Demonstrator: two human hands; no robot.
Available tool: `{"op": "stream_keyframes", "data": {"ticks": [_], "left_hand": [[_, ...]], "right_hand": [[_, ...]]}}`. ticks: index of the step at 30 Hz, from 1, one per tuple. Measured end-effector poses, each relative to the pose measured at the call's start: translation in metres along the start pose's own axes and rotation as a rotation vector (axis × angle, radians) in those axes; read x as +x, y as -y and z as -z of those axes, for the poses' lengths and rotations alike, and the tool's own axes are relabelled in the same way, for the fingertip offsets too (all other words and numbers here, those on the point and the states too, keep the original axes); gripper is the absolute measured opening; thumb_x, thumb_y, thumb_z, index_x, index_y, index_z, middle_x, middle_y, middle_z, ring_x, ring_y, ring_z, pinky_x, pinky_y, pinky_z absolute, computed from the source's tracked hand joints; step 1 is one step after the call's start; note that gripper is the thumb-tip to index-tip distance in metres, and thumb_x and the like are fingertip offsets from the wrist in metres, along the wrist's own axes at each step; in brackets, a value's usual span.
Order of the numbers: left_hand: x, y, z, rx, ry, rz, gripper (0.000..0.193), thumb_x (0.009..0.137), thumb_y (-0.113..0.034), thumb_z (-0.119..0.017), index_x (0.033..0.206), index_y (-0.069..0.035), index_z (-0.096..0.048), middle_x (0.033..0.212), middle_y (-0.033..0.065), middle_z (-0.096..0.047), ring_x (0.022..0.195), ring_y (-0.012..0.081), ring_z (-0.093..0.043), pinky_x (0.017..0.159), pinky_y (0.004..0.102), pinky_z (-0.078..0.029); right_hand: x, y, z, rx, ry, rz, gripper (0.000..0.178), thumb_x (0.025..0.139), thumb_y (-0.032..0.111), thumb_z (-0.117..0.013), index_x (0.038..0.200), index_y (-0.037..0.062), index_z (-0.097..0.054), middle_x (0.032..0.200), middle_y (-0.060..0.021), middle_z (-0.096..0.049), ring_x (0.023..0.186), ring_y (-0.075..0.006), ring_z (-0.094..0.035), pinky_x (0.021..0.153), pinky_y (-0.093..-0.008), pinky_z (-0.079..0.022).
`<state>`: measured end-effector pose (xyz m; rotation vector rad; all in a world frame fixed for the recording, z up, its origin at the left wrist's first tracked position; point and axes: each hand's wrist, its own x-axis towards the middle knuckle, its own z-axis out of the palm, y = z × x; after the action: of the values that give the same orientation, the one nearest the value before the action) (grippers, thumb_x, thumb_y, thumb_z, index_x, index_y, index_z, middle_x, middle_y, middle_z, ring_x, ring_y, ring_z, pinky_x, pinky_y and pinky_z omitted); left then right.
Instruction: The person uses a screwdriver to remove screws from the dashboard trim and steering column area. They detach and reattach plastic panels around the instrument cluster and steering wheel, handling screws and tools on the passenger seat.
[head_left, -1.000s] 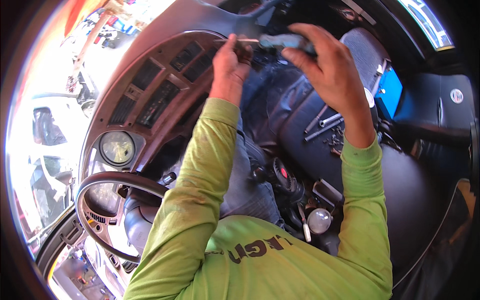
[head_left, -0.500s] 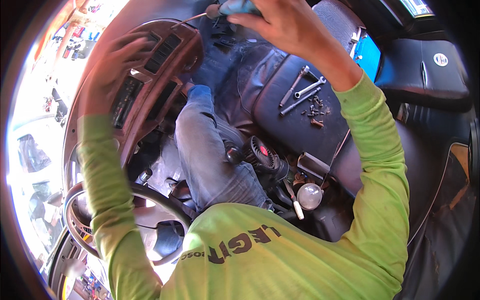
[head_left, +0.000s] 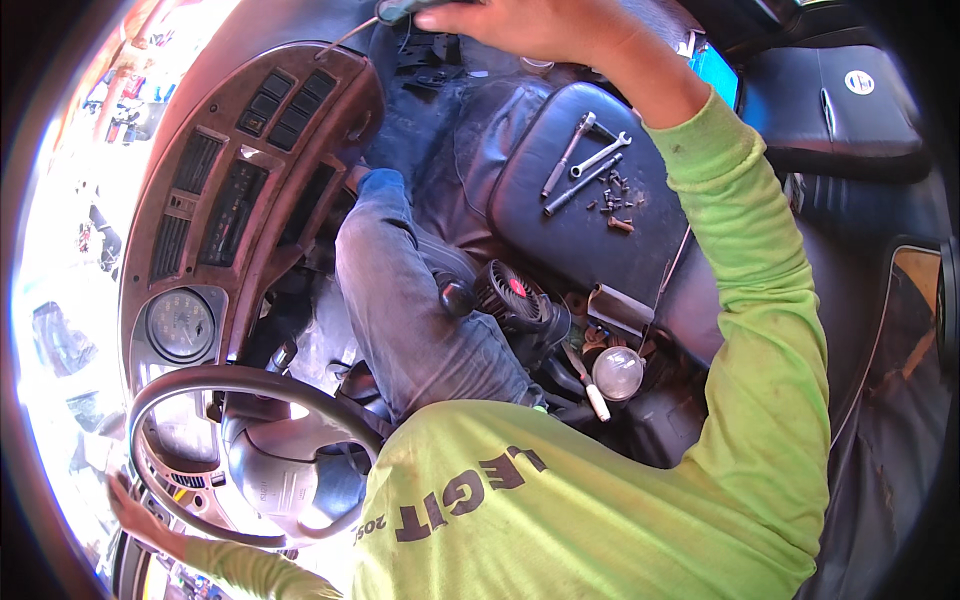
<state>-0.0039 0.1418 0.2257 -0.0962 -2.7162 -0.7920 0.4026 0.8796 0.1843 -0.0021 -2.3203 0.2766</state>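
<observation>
My right hand (head_left: 540,28) is at the top edge, closed around the handle of a screwdriver (head_left: 350,38); part of the handle lies out of view. Its thin shaft slants down-left, and the tip is at the far end of the brown dashboard (head_left: 225,112), above the switches (head_left: 283,105). At the lower left my left hand (head_left: 140,518) reaches past the steering wheel (head_left: 250,378) to the bright door side. Its fingers look stretched out, with nothing visible in them, though glare washes out what lies beside them.
On the black seat (head_left: 540,240) lie a ratchet (head_left: 568,155), a combination wrench (head_left: 602,155), an extension bar (head_left: 583,184) and several bolts (head_left: 612,195). A small fan (head_left: 512,292), a clear round jar or lamp (head_left: 617,373) and a white-handled knife (head_left: 594,398) are beside my leg.
My left hand has left the dashboard, swinging down and back past the steering wheel to the door side. My right hand, with the screwdriver, has shifted slightly up and left in view.
</observation>
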Motion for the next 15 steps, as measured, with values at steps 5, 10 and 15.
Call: {"op": "stream_keyframes", "data": {"ticks": [5, 10, 15], "left_hand": [[-0.075, 0.111, 0.015, 0.059, -0.049, -0.062, 0.046, 0.106, -0.043, -0.061, 0.118, -0.001, -0.074, 0.095, 0.0094, -0.075, 0.083, 0.0209, -0.070, 0.076, 0.0367, -0.057], [-0.123, 0.111, 0.007, -0.109, -0.018, 0.259, 0.045, 0.105, -0.044, -0.062, 0.116, -0.001, -0.074, 0.092, 0.0079, -0.073, 0.080, 0.0193, -0.067, 0.073, 0.0355, -0.054], [-0.131, 0.112, 0.008, -0.164, -0.007, 0.318, 0.044, 0.105, -0.044, -0.063, 0.115, -0.002, -0.073, 0.088, 0.0064, -0.070, 0.077, 0.0176, -0.064, 0.070, 0.0342, -0.051]], "right_hand": [[0.016, 0.012, 0.003, -0.053, 0.251, -0.243, 0.033, 0.089, 0.016, -0.074, 0.112, -0.0030, -0.060, 0.101, -0.0259, -0.072, 0.095, -0.0456, -0.070, 0.078, -0.0517, -0.054], [0.012, 0.007, 0.001, -0.053, 0.226, -0.057, 0.030, 0.094, 0.024, -0.070, 0.104, -0.0029, -0.062, 0.095, -0.0262, -0.072, 0.090, -0.0448, -0.071, 0.076, -0.0515, -0.055], [0.007, 0.008, -0.010, -0.079, 0.165, -0.332, 0.030, 0.096, 0.026, -0.068, 0.109, -0.0012, -0.065, 0.093, -0.0275, -0.071, 0.091, -0.0452, -0.070, 0.079, -0.0517, -0.055]]}}
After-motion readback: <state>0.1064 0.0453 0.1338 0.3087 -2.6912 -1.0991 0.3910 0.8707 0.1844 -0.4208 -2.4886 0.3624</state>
